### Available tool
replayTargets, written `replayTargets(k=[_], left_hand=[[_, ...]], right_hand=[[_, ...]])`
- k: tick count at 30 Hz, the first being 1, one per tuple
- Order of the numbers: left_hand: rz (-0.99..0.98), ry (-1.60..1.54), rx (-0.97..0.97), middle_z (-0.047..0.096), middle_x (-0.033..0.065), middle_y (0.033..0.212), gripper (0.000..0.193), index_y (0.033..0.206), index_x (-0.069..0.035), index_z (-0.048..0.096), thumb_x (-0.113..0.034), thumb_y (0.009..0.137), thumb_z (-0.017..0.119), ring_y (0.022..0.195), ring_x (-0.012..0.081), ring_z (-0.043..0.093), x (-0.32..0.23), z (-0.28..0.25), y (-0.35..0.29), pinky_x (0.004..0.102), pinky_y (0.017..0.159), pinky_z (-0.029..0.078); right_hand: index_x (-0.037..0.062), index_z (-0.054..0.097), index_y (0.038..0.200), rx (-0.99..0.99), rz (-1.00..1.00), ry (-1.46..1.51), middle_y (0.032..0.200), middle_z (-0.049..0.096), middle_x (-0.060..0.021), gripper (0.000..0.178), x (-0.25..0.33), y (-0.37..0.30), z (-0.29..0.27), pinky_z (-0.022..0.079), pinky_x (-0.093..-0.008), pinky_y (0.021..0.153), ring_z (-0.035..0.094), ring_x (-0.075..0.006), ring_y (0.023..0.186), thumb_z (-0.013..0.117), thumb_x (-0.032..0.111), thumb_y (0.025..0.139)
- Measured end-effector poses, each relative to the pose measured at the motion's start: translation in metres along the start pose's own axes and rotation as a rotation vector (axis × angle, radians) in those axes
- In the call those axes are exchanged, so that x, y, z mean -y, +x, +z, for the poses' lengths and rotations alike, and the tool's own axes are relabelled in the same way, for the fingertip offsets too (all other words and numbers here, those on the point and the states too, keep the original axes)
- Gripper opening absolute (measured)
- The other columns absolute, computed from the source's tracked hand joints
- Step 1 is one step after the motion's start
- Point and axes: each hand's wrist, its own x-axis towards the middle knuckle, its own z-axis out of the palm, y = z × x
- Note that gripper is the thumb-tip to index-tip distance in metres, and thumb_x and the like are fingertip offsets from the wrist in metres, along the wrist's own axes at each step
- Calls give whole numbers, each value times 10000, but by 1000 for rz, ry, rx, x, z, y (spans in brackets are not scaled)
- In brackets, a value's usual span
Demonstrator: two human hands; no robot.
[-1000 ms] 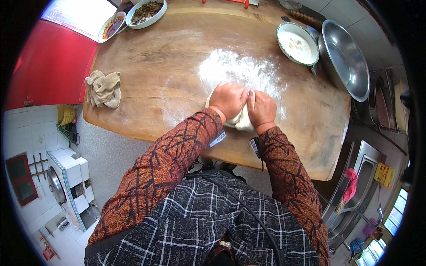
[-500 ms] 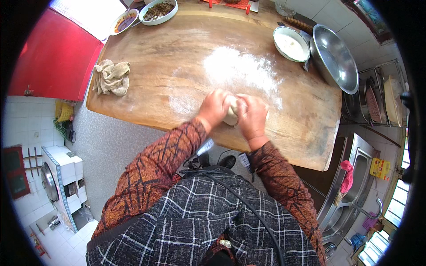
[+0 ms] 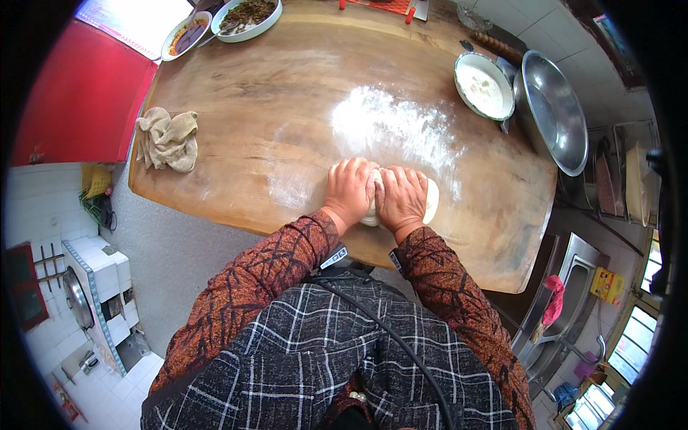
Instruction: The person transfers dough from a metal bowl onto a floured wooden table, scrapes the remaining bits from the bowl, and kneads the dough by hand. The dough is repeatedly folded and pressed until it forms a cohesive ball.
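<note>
A pale lump of dough (image 3: 432,201) lies on the wooden board (image 3: 244,93) near its front edge, mostly covered by my hands. My left hand (image 3: 349,189) is curled over the dough's left side, fingers together. Pressed onto its middle and right is my right hand (image 3: 400,196), fingers side by side and bent over the top; the thumbs almost meet. Dough shows between the hands and past the right one. Just beyond is a patch of white flour (image 3: 390,122) spread on the wood.
At the far right stand a bowl of flour (image 3: 484,86) and a large steel basin (image 3: 555,111), with a rolling pin (image 3: 497,47) behind. A crumpled cloth (image 3: 168,140) lies at the left edge. Two dishes of food, one a white bowl (image 3: 246,20), sit far left. A sink (image 3: 570,294) is at right.
Both hands have flattened down over the dough and leaned onto it; before, they were more upright around it. The whole view has shifted slightly as my body leaned forward.
</note>
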Motion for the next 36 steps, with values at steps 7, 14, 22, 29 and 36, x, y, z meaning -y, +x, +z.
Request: replayTargets(k=[7, 14, 22, 29, 36], left_hand=[[-36, 45, 18, 690, 124, 1015, 288, 1006, -90, 703, -297, 1047, 506, 1010, 384, 630, 11, 5, 38, 511, 887, 481], [-52, -46, 58, 720, 169, 1054, 287, 1021, -72, 743, -272, 1039, 538, 1019, 422, 649, 34, 22, 47, 530, 914, 514], [-24, 28, 151, 716, 230, 1010, 396, 897, -29, 703, -331, 1052, 501, 947, 443, 661, 20, -1, 43, 582, 835, 512], [209, 169, 223, 711, 108, 1060, 262, 1024, -104, 729, -291, 1026, 546, 1000, 352, 647, -35, -15, -32, 502, 873, 494], [238, 106, 190, 713, 100, 1147, 333, 1194, -123, 727, -334, 996, 561, 1101, 340, 630, -28, -11, -44, 519, 987, 463]], right_hand=[[132, 678, 865, -38, -3, -51, 857, 704, -63, 222, -16, 34, 10, 467, -461, 857, 663, -298, 872, 624, 299, 1001], [137, 728, 815, -45, 10, -149, 781, 737, -85, 285, -20, 46, 23, 515, -464, 761, 702, -294, 760, 590, 289, 1012], [104, 773, 746, 53, 148, 12, 820, 761, -151, 377, -7, 14, -19, 520, -494, 812, 718, -367, 857, 609, 365, 963], [150, 748, 1044, -78, 126, -4, 966, 727, -68, 264, 4, -72, -39, 457, -457, 934, 665, -253, 992, 661, 373, 932], [156, 734, 1151, -151, -4, -2, 1088, 714, -26, 326, -4, -82, -27, 453, -433, 973, 661, -240, 1058, 676, 362, 905]])
